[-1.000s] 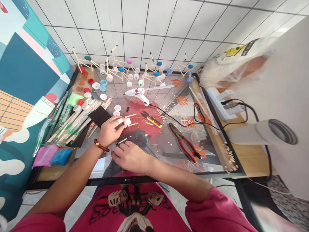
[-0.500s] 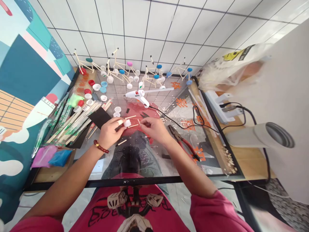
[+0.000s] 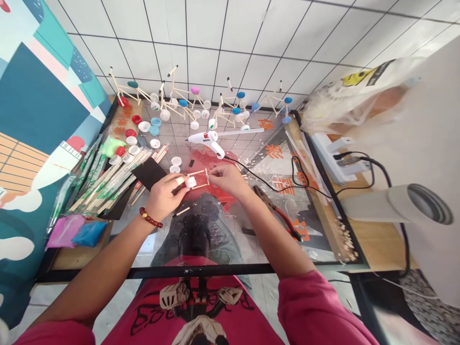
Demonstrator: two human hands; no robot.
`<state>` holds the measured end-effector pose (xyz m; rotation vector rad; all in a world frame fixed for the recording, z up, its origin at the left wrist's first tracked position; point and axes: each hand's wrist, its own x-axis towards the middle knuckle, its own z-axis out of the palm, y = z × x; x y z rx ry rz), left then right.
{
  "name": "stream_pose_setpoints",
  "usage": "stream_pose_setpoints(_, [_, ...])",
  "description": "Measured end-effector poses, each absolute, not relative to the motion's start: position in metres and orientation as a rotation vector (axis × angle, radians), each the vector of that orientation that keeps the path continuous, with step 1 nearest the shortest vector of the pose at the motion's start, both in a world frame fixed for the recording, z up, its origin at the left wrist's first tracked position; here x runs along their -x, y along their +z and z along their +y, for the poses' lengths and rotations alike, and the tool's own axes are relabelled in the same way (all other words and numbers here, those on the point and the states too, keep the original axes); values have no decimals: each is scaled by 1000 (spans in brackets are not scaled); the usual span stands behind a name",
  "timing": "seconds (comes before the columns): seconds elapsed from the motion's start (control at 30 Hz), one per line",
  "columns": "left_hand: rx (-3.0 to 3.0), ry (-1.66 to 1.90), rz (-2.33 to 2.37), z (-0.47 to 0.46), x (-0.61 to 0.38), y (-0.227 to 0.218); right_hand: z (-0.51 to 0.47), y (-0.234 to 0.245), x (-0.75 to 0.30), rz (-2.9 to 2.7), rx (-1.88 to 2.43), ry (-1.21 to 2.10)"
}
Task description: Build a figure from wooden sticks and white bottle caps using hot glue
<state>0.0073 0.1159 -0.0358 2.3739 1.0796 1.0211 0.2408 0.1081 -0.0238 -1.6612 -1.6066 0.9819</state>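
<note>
My left hand [image 3: 164,194] rests on the glass table [image 3: 223,230] with its fingers closed on a white bottle cap [image 3: 190,182] that has thin wooden sticks joined to it. My right hand [image 3: 226,180] is just right of the cap, fingertips pinched on a short wooden stick [image 3: 207,175] held upright at the ends of the two sticks running from the cap. Another loose stick [image 3: 182,211] lies on the glass below my left hand.
A white glue gun [image 3: 210,139] with a black cord lies behind my hands. Red-handled pliers [image 3: 278,215] lie to the right. Several stick-and-cap models [image 3: 187,103] line the back wall. Packs of chopsticks [image 3: 108,179], loose caps [image 3: 143,127] and a power strip [image 3: 332,153] surround the work area.
My right hand rose from the near glass, crossed to the right of the cap and now pinches a short stick against the cap's sticks. My left hand stayed on the cap.
</note>
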Motion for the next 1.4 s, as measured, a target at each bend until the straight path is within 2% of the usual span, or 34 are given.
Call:
stream_pose_setpoints(0.27, [-2382,1025,1079,115,-8,-32,89,15,-257,-1559,1790,876])
stream_pose_setpoints(0.4, [-2381,1038,1070,115,-9,-32,51,32,-267,-1807,1880,904])
stream_pose_setpoints(0.53, [-2383,1031,1069,115,-8,-33,26,28,-260,-2071,1951,898])
stream_pose_setpoints(0.77, [-2391,1018,1084,114,-8,-32,43,19,-249,-2186,2248,395])
stream_pose_setpoints(0.93, [-2391,1029,1063,115,-9,-31,50,8,-238,-2249,2304,331])
stream_pose_setpoints(1.03, [-2386,1018,1067,115,-9,-31,59,5,-240,-2149,2156,386])
stream_pose_setpoints(1.23, [-2383,999,1083,114,-9,-30,86,-10,-243,-1649,1812,818])
stream_pose_setpoints(1.4, [-2378,994,1083,114,-9,-31,92,-19,-236,-1548,1739,887])
